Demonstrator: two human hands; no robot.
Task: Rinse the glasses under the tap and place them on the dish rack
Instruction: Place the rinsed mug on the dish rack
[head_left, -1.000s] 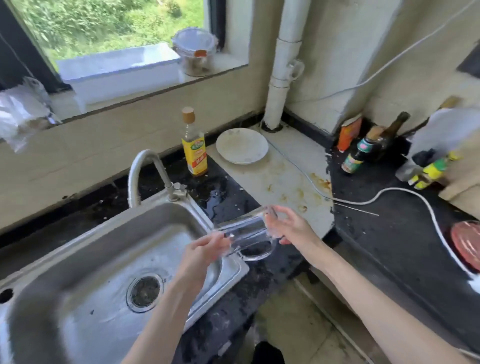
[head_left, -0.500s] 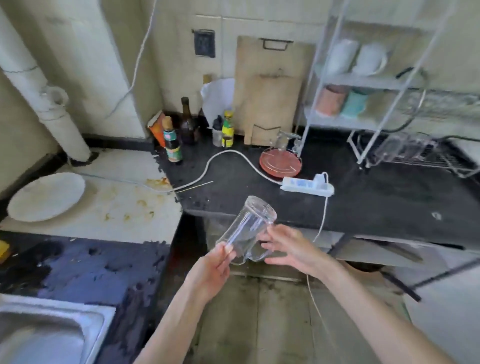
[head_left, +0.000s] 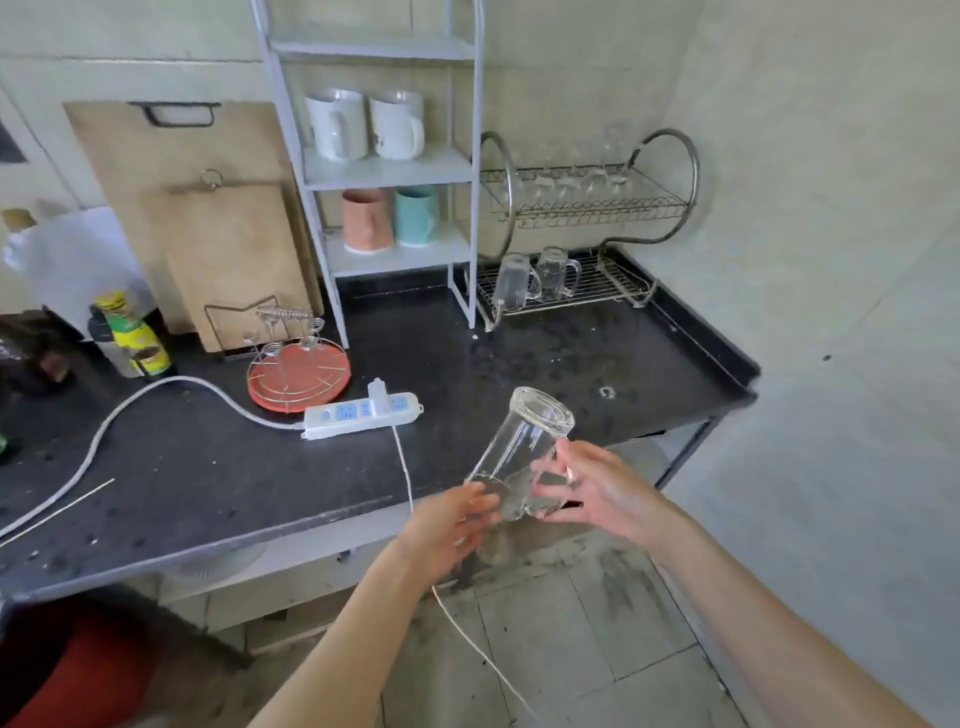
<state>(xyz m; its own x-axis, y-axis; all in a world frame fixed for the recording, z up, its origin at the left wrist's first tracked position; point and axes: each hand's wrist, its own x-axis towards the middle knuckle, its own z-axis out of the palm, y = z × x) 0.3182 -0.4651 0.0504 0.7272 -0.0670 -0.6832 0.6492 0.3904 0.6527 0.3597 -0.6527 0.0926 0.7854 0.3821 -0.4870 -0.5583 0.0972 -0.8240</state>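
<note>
- both hands hold one clear glass mug in the air, over the front edge of the dark counter.
- the mug is tilted, base up and away from the person, open mouth down toward the hands.
- the left hand grips the mouth end from the left, fingertips curled onto the rim.
- the right hand holds the same end from the right; its fingers wrap the lower body, about where the handle is.
- the dish rack, a two-tier wire frame, stands at the back right of the counter, well apart from the held mug.
- two glass mugs already sit upside down on the left of the rack's lower tier, side by side.
- the upper tier carries some small clear glasses, blurred.
- just left of the rack stands a white shelf unit with two white mugs above a pink cup and a teal cup.
- a white power strip lies on the counter, left of the held mug, beside a round red tray with a wire stand.
- wooden cutting boards lean on the wall at back left.
</note>
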